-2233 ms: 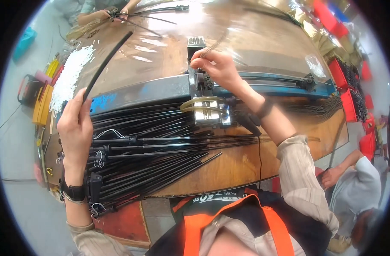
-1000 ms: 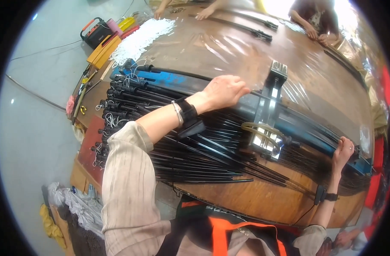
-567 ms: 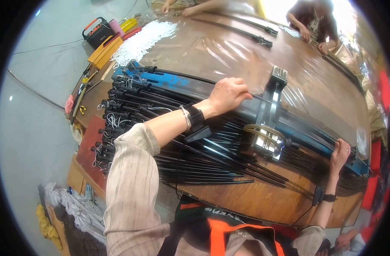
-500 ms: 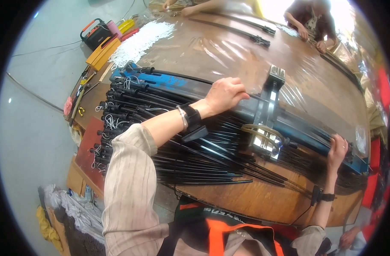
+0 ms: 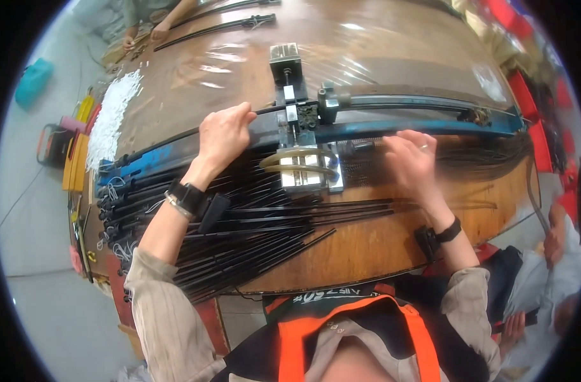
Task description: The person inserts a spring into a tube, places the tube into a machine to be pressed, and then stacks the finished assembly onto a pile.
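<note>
My left hand (image 5: 225,135) is closed, its fingertips pinched on a thin black rod (image 5: 265,111) that runs along the long blue-and-black metal rail (image 5: 160,153). Just right of it stands a metal clamping device (image 5: 287,73) with bright steel jaws and a screw, mounted across the rail. A looped tan hose (image 5: 284,156) curves over its near end. My right hand (image 5: 411,159) is over the rail's near side, right of the device; motion smears its fingers. Below my left hand lies a thick bundle of black rods (image 5: 239,235), with white cords at their left ends.
White small pieces (image 5: 114,118) are heaped at the table's left, beside a yellow box (image 5: 75,162). Another person's hands (image 5: 160,32) work at the far left, near more black rods (image 5: 217,28). Red bins (image 5: 537,137) line the right edge. Dark thin strands (image 5: 494,162) spread by the rail's right end.
The view has swung to the right. My right hand has moved from the rail's right end toward the clamping device. My left hand stays closed by the rail.
</note>
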`<action>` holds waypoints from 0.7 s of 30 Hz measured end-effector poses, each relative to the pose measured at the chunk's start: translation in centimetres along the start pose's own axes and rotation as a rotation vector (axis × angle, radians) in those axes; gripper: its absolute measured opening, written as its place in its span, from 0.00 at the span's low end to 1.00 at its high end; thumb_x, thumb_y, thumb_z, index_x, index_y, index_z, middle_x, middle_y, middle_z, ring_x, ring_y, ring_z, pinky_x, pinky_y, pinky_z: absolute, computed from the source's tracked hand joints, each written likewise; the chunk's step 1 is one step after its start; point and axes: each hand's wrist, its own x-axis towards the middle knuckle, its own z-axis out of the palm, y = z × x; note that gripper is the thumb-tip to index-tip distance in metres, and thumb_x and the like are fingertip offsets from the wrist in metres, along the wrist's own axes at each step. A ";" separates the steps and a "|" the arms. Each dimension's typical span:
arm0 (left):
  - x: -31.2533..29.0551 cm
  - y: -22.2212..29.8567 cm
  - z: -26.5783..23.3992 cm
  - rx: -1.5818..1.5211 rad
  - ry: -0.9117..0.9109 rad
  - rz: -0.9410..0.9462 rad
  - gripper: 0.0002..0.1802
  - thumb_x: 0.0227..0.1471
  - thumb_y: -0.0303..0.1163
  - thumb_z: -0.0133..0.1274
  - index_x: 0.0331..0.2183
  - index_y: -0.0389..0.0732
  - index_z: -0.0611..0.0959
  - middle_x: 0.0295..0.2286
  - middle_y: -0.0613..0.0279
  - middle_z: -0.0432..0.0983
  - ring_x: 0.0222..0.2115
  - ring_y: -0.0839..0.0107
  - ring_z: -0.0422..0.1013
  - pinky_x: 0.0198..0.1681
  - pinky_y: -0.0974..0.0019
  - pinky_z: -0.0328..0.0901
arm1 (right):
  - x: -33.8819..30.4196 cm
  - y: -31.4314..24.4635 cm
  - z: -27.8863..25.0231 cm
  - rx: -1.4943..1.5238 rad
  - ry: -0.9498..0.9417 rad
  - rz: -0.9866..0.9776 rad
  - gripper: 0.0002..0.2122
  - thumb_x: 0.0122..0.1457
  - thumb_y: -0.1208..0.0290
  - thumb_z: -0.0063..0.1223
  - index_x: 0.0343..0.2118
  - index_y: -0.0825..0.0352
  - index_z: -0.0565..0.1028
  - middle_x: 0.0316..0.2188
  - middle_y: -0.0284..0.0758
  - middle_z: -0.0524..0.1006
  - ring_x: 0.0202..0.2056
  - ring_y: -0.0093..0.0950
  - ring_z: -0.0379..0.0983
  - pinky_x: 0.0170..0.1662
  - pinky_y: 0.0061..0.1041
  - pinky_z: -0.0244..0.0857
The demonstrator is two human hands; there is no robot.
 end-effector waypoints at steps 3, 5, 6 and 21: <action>0.0 0.4 0.0 -0.005 -0.010 0.004 0.09 0.56 0.33 0.50 0.26 0.40 0.74 0.23 0.49 0.75 0.27 0.47 0.72 0.28 0.50 0.65 | 1.3 -1.1 1.4 0.070 -0.019 -0.006 0.10 0.55 0.73 0.57 0.41 0.64 0.77 0.33 0.35 0.79 0.39 0.33 0.74 0.45 0.33 0.60; -0.2 0.5 0.1 -0.004 -0.009 -0.002 0.09 0.56 0.33 0.50 0.26 0.40 0.74 0.23 0.49 0.74 0.27 0.47 0.72 0.28 0.50 0.64 | 1.2 -1.4 1.9 0.110 -0.028 -0.018 0.10 0.55 0.74 0.57 0.41 0.65 0.77 0.33 0.36 0.79 0.38 0.34 0.74 0.43 0.33 0.62; -0.3 0.5 0.2 0.005 0.005 0.014 0.08 0.55 0.32 0.50 0.26 0.41 0.74 0.23 0.50 0.74 0.27 0.48 0.72 0.28 0.50 0.64 | 1.0 -1.7 2.1 0.205 -0.089 0.035 0.11 0.56 0.75 0.55 0.42 0.65 0.76 0.34 0.37 0.78 0.37 0.34 0.74 0.42 0.32 0.63; -1.0 -11.2 -1.3 0.401 0.307 0.415 0.05 0.53 0.33 0.53 0.35 0.46 0.78 0.28 0.64 0.75 0.33 0.63 0.73 0.35 0.59 0.66 | -5.3 -7.2 -0.2 0.128 -0.346 -0.047 0.08 0.48 0.76 0.59 0.32 0.65 0.74 0.25 0.34 0.72 0.27 0.34 0.70 0.29 0.33 0.63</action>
